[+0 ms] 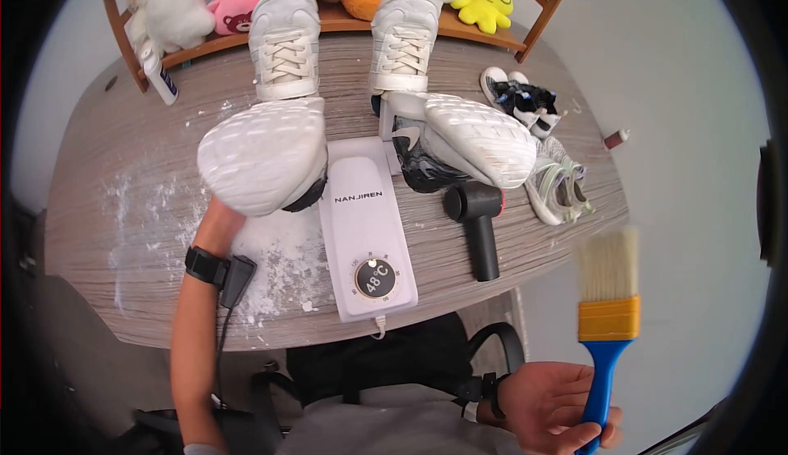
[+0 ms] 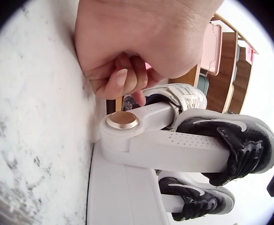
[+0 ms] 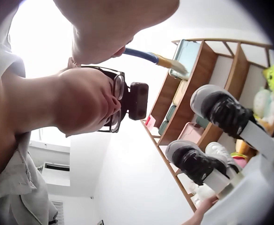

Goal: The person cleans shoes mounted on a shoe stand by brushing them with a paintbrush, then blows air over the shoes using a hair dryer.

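My right hand point(image 1: 546, 406), low at the right and off the table, grips the blue handle of a paintbrush point(image 1: 609, 320) whose pale bristles point up. My left hand point(image 2: 137, 42) is at the powdered tabletop beside the white shoe dryer point(image 1: 369, 233), fingers loosely curled and nothing seen in them. In the head view a shoe sole hides most of that hand. Two black-and-grey sneakers point(image 2: 221, 140) sit on the dryer's arms, white soles toward me. Behind them stand two white lace-up sneakers point(image 1: 286, 49). The dryer's round display reads 48°C.
White powder point(image 1: 279, 266) covers the table's left part. A black handheld device point(image 1: 480, 233) lies right of the dryer, with smaller shoes point(image 1: 561, 180) beyond it. A white bottle point(image 1: 160, 77) stands back left. Plush toys point(image 1: 484, 4) fill the shelf point(image 1: 341, 22) behind.
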The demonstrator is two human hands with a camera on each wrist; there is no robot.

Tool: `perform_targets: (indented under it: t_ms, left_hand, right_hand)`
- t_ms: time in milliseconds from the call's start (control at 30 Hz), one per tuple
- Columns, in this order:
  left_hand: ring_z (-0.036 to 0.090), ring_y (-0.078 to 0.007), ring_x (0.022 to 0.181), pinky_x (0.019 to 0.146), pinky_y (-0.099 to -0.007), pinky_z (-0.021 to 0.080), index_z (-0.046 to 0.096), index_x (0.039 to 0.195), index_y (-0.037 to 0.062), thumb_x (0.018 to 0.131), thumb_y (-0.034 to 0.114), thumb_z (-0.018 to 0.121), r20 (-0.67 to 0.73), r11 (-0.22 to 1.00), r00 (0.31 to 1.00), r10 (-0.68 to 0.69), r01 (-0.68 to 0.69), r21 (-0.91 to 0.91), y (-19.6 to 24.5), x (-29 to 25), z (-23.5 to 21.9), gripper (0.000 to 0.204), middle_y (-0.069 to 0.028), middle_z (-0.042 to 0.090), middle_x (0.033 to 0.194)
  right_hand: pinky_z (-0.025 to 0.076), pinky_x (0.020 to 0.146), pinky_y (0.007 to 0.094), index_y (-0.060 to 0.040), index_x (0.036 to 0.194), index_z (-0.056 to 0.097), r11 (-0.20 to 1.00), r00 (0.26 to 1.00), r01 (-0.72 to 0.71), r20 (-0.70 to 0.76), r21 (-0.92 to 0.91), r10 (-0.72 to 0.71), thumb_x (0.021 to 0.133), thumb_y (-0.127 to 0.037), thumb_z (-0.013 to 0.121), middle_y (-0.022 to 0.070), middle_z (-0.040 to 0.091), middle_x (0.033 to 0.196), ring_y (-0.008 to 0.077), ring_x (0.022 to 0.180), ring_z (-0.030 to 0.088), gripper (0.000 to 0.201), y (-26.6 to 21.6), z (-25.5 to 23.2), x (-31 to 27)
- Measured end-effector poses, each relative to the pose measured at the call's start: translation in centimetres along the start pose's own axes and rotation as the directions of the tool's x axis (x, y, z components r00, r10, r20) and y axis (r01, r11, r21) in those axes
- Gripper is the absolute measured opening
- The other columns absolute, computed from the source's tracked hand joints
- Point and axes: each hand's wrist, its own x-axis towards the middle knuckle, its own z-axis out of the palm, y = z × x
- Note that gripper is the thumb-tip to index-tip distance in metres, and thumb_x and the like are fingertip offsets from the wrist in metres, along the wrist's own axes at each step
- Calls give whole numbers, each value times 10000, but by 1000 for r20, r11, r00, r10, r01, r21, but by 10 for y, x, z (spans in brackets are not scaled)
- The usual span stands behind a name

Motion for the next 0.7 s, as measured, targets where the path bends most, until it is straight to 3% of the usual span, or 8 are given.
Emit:
perform_targets:
  t_ms: [67,167,233,267,333,433,600,700]
  left_hand:
    - [526,-235,1308,1104,-382,420,521,1393,62,1021,324,538,14,995,1000,4,-6,102,4,14,10,456,-113,543,1432]
    - [520,-238,1313,1109,-383,414,515,1399,62,1023,319,534,25,967,998,52,-56,247,2,3,2,456,-114,539,1437]
    - [516,-239,1317,1112,-385,410,511,1402,62,1024,315,531,28,932,997,65,-71,354,0,-6,-6,456,-114,536,1439]
    - [514,-240,1319,1114,-385,408,509,1404,63,1025,314,529,30,910,997,66,-72,409,1,-11,-10,456,-115,535,1441]
    - [510,-242,1322,1117,-386,404,506,1408,63,1026,310,527,40,855,997,64,-76,512,4,-15,-16,455,-115,532,1444]
    - [503,-244,1328,1122,-388,399,500,1413,63,1028,305,522,55,764,997,54,-77,641,4,-18,-21,455,-116,528,1448]
    - [493,-248,1337,1130,-391,389,490,1422,64,1032,297,515,38,630,998,51,-61,775,-1,-73,-59,456,-118,520,1455]
    - [486,-251,1342,1135,-393,384,484,1428,64,1034,292,511,35,564,998,56,-61,823,-6,-111,-78,456,-119,516,1459]
  right_hand:
    - [331,421,222,-48,995,430,994,994,-106,-9,-10,106,953,-111,604,10,396,564,111,438,408,190,-4,1,-4]
    - [474,449,240,36,1028,511,935,931,-330,210,131,299,896,-31,645,52,523,612,173,458,552,199,3,29,-9]
    - [478,549,257,-3,1061,532,786,717,-609,348,-111,604,864,22,672,-8,522,604,137,512,596,243,2,40,-15]
    - [478,549,257,-3,1061,532,771,714,-630,321,-97,623,864,22,672,-8,522,604,137,512,596,243,6,43,-16]
    - [532,534,273,25,1077,563,653,509,-669,422,-355,750,837,48,697,67,630,598,176,588,687,275,22,46,-19]
    - [555,611,275,52,1062,612,639,496,-723,447,-262,744,829,56,695,143,702,681,198,644,713,248,46,59,-33]
    - [581,693,315,85,917,720,473,276,-819,499,-324,821,790,76,648,163,752,809,228,733,743,147,51,61,-37]
    - [588,716,328,90,942,716,488,298,-824,513,-288,805,815,56,635,163,751,806,243,745,745,155,52,71,-47]
